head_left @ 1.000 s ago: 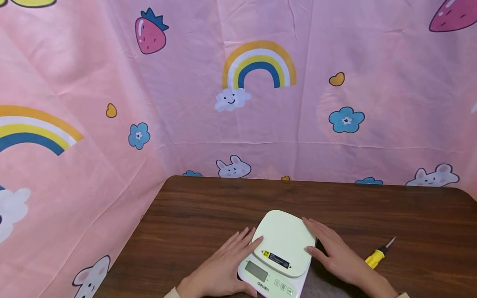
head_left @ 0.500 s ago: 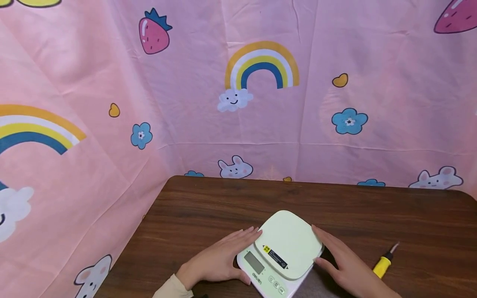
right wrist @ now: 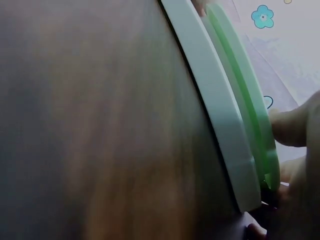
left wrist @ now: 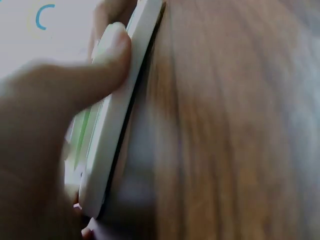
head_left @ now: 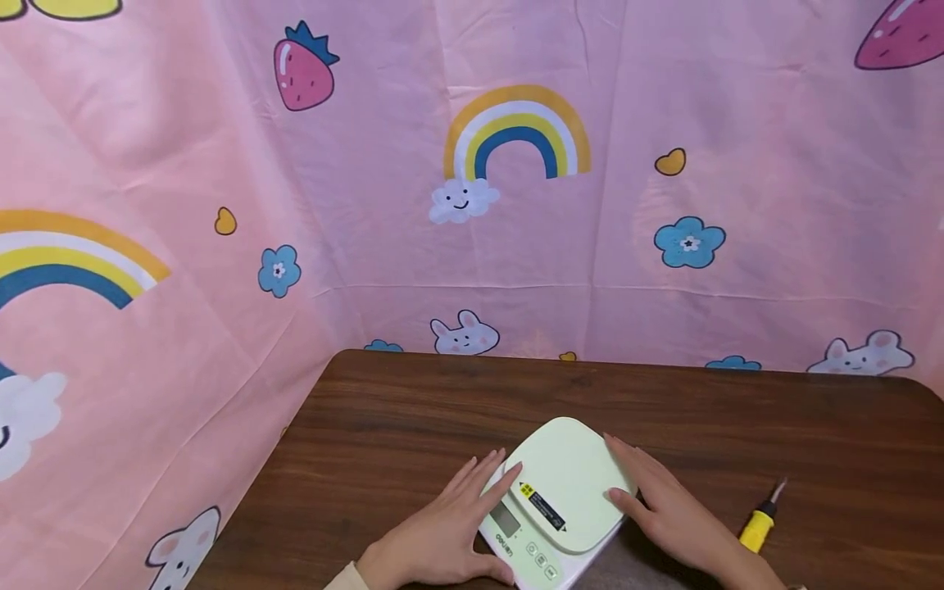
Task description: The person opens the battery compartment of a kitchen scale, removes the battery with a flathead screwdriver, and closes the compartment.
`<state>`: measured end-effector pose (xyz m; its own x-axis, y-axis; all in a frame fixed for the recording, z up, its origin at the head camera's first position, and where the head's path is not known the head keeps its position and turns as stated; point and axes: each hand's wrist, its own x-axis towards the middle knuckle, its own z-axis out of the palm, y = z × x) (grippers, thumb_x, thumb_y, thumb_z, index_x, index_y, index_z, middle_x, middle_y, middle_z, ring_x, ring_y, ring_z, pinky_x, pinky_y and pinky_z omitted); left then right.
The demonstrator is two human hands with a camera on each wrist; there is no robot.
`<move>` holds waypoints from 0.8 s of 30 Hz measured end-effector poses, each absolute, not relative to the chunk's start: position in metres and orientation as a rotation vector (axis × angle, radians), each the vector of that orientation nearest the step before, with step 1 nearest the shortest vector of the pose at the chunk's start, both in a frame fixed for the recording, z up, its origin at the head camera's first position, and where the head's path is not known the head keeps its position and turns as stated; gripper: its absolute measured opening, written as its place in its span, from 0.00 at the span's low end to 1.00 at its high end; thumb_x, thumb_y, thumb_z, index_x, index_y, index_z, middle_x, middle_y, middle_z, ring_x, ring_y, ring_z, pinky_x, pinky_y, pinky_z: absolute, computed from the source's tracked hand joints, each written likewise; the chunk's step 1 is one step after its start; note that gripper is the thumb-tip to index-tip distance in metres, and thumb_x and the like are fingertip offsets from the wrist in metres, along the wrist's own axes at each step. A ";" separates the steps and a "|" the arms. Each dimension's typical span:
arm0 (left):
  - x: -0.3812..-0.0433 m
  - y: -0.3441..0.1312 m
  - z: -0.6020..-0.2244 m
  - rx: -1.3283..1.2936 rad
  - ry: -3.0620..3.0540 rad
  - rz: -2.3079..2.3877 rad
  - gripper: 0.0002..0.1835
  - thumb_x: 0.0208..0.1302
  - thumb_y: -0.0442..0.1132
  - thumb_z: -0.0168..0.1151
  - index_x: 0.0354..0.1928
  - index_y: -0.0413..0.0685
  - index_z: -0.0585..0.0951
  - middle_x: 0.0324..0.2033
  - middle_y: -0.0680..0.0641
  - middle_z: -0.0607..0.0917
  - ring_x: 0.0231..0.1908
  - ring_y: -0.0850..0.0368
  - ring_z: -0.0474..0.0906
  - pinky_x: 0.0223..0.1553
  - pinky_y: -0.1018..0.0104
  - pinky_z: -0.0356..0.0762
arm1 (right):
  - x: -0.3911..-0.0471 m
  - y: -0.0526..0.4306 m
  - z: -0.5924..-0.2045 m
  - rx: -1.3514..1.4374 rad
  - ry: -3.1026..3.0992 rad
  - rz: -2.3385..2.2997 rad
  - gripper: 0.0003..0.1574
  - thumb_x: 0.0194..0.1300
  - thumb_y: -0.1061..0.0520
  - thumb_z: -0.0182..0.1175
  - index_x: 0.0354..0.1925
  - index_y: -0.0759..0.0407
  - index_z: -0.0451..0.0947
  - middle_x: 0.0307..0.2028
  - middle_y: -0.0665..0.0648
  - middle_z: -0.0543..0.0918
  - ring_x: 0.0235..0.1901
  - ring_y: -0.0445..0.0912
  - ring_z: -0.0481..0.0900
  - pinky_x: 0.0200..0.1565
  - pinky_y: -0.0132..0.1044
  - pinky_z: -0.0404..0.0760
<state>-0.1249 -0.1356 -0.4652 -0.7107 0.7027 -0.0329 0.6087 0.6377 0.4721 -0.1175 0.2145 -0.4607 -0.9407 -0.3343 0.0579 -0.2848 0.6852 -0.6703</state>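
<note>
A pale green and white kitchen scale (head_left: 571, 463) lies at an angle on the dark wooden table, its display and buttons toward the person. My left hand (head_left: 446, 528) holds its left side, thumb at the near edge, index fingertip on the rim of the weighing plate, partly covering the display. On the other side my right hand (head_left: 667, 508) holds the right edge, thumb against the plate's rim and fingers along the far right side. In the left wrist view the thumb (left wrist: 102, 75) lies against the white side of the scale. The right wrist view shows the plate's edge beside the right-hand fingers.
A yellow-handled screwdriver (head_left: 757, 528) lies right of the right forearm, its metal tip pointing away. The wooden table (head_left: 413, 393) ends at its back against pink cartoon-printed cloth (head_left: 369, 205), which also hangs along the left.
The scale has turned slightly and shifted a little right while between both hands. The left index fingertip lifted off the plate's rim, then came back onto it. The screwdriver stays on the table.
</note>
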 end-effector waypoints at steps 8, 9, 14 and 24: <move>-0.132 -0.135 -0.467 1.149 2.624 0.567 0.61 0.62 0.74 0.60 0.86 0.69 0.37 0.87 0.48 0.39 0.86 0.47 0.38 0.83 0.44 0.43 | -0.119 0.208 -0.464 -0.478 2.885 -1.116 0.44 0.79 0.39 0.58 0.82 0.55 0.60 0.78 0.63 0.69 0.77 0.68 0.64 0.73 0.69 0.62; -0.134 -0.136 -0.466 1.174 2.619 0.552 0.61 0.62 0.74 0.60 0.86 0.68 0.36 0.87 0.48 0.38 0.86 0.47 0.37 0.83 0.45 0.42 | -0.118 0.208 -0.464 -0.467 2.889 -1.117 0.44 0.79 0.39 0.58 0.82 0.56 0.61 0.78 0.63 0.69 0.77 0.68 0.64 0.73 0.69 0.63; -0.142 -0.139 -0.463 1.233 2.580 0.549 0.61 0.62 0.72 0.61 0.86 0.67 0.36 0.87 0.48 0.38 0.86 0.47 0.38 0.84 0.47 0.41 | -0.110 0.209 -0.465 -0.401 2.872 -1.102 0.46 0.79 0.37 0.58 0.82 0.56 0.59 0.78 0.64 0.67 0.77 0.69 0.64 0.72 0.69 0.66; -0.155 -0.147 -0.463 1.200 2.548 0.563 0.57 0.65 0.67 0.61 0.86 0.68 0.39 0.87 0.50 0.40 0.86 0.51 0.39 0.84 0.45 0.40 | -0.098 0.229 -0.486 -0.451 2.799 -1.070 0.60 0.71 0.37 0.67 0.84 0.59 0.51 0.79 0.68 0.64 0.75 0.73 0.64 0.68 0.70 0.70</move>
